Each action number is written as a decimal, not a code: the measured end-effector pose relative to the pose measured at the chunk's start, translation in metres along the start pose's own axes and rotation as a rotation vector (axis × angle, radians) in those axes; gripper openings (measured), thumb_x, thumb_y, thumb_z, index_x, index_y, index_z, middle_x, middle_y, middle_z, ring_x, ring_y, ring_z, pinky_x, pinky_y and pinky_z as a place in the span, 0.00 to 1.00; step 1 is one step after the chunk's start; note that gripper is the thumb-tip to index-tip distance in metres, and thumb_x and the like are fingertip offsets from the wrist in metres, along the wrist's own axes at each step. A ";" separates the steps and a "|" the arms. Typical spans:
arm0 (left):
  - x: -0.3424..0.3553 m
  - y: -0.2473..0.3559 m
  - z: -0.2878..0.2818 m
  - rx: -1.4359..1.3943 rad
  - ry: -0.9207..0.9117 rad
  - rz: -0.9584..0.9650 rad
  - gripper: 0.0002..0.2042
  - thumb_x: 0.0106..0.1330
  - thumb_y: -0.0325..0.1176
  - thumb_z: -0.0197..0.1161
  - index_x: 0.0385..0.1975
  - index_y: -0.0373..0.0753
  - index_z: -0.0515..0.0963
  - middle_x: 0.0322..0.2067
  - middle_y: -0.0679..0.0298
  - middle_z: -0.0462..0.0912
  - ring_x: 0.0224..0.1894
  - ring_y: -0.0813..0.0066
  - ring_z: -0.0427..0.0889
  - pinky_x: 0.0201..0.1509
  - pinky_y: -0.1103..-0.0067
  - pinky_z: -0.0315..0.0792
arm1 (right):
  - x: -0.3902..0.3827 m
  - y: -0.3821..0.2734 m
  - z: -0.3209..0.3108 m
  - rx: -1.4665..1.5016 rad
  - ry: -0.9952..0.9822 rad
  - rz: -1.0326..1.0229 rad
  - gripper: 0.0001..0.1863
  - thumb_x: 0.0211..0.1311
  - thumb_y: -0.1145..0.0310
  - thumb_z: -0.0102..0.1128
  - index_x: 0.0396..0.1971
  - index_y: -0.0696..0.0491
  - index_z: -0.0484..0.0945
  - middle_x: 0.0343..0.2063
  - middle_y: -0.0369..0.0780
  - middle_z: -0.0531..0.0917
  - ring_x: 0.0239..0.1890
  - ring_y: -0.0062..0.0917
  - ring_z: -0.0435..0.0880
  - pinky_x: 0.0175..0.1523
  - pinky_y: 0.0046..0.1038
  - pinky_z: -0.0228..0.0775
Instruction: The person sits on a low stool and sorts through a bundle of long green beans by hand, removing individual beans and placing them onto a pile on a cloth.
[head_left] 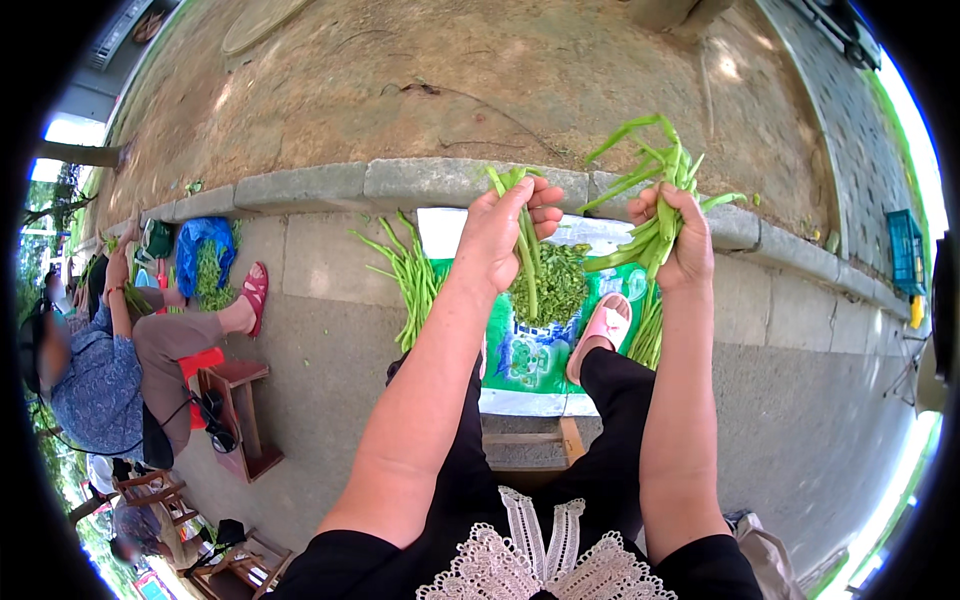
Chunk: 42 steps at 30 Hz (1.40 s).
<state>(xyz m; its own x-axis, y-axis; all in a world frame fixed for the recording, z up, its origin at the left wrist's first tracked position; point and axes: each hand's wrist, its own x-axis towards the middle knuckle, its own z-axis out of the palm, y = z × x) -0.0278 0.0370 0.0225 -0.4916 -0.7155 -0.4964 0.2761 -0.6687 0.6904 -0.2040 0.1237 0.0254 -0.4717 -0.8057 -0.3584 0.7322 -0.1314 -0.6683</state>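
My left hand [508, 232] is closed around a few green vegetable stalks [530, 265], which hang down below the fingers. A larger, looser bunch of green stalks [650, 240] is gripped in my right hand [677, 235], with bent ends sticking out above and below the fist. Both hands are raised in front of me, a short way apart. Beneath them, a heap of small torn green leaves [550, 285] lies on a green and white plastic sheet [520, 400]. To the left of the sheet is a pile of long stalks [405, 285], and more stalks [648, 330] lie along its right side.
A stone curb [310, 190] runs across beyond the sheet, with bare dirt past it. At the left a seated person [100, 375] is near a blue bag [205, 255] of greens and a wooden stool [240, 415]. A teal crate [905, 250] stands far right.
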 end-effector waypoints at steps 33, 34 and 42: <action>-0.001 -0.021 0.007 0.089 -0.109 -0.076 0.12 0.67 0.38 0.47 0.39 0.35 0.72 0.34 0.63 0.75 0.33 0.77 0.73 0.37 0.78 0.69 | -0.020 0.045 0.038 -0.545 -0.127 0.115 0.10 0.41 0.77 0.63 0.29 0.58 0.77 0.23 0.34 0.78 0.24 0.18 0.76 0.28 0.22 0.68; -0.002 -0.022 0.009 0.097 -0.107 -0.062 0.13 0.67 0.38 0.47 0.40 0.34 0.71 0.35 0.63 0.75 0.35 0.77 0.73 0.40 0.77 0.68 | -0.019 0.045 0.037 -0.580 -0.120 0.100 0.10 0.41 0.77 0.63 0.29 0.59 0.77 0.23 0.34 0.78 0.24 0.18 0.76 0.29 0.22 0.68; -0.003 -0.028 0.011 0.152 -0.123 0.012 0.13 0.67 0.37 0.46 0.43 0.33 0.69 0.40 0.62 0.74 0.42 0.76 0.72 0.48 0.75 0.66 | -0.016 0.048 0.033 -0.683 -0.097 0.040 0.10 0.43 0.75 0.62 0.29 0.59 0.77 0.24 0.35 0.79 0.25 0.17 0.76 0.29 0.22 0.69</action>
<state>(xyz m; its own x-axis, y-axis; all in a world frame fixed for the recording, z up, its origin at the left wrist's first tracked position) -0.0433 0.0596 0.0108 -0.5892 -0.6868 -0.4257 0.1594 -0.6153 0.7720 -0.1452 0.1117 0.0208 -0.3812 -0.8547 -0.3524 0.2597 0.2668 -0.9281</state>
